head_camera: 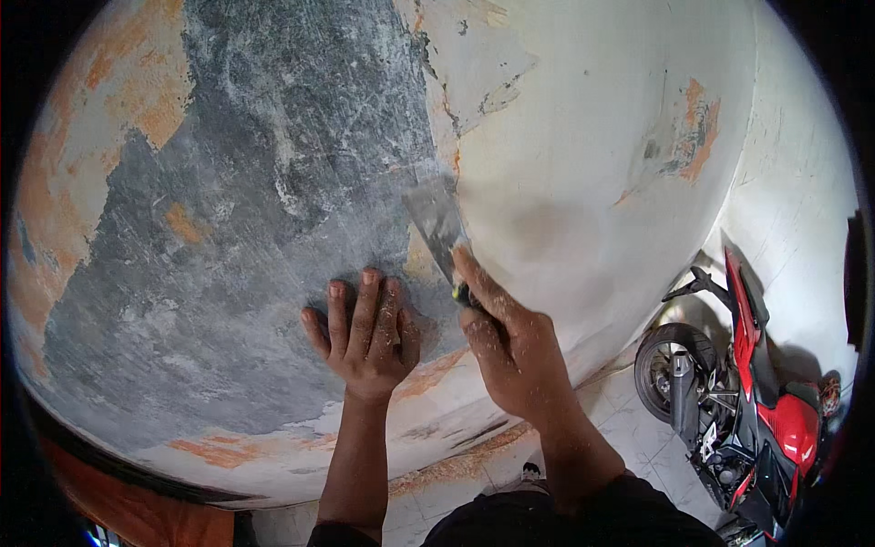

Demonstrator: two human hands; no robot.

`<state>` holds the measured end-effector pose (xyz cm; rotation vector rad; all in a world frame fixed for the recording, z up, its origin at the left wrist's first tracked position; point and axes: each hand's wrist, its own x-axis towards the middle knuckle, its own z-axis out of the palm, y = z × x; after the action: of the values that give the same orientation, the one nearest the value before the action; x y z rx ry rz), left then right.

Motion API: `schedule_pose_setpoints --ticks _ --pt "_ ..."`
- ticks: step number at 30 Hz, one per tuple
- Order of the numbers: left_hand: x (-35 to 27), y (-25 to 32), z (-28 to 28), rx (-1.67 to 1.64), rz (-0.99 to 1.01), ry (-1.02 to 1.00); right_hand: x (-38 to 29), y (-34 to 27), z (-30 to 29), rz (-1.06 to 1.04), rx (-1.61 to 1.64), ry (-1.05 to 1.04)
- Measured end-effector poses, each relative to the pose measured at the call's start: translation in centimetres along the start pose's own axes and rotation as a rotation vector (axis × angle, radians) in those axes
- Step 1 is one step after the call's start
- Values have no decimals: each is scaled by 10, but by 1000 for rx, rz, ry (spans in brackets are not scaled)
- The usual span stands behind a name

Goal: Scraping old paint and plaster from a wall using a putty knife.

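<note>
A wall with a large bare grey patch [205, 273] rises before me, edged by cream and orange paint remnants. My left hand [369, 335] lies against the lower part of this patch, fingers spread and holding nothing. To its right, my right hand [513, 342] grips a metal scraper [435, 217] by its dark handle, the index finger stretched along the blade. The blade's wide edge meets the wall near the border between grey patch and cream paint [567, 150]. A jagged crack [448, 109] runs upward just above the blade. Pale dust covers the right hand.
A red and black motorcycle [752, 390] stands at the right, beside the adjoining white wall [793, 205]. Orange and pale flakes [458, 466] lie along the wall's foot on the tiled floor [622, 410]. An orange-brown surface [150, 502] shows at the lower left.
</note>
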<state>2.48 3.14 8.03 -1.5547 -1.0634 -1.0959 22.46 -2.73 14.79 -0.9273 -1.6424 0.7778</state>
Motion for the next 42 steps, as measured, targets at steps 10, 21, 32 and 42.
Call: schedule_pose_setpoints --ticks 10,21,32,42 --pt "-17 0 1 -27 -18 -12 -51 70 33 -166 -130 102" --pt "-4 56 -31 -815 -522 -52 -2 30 8 -185 -106 19" --pt "19 94 -44 -1203 -640 -213 23 35 -3 -199 114 -259" --pt "-37 144 -57 -525 -795 -423 -2 60 -28 39 -165 -765"
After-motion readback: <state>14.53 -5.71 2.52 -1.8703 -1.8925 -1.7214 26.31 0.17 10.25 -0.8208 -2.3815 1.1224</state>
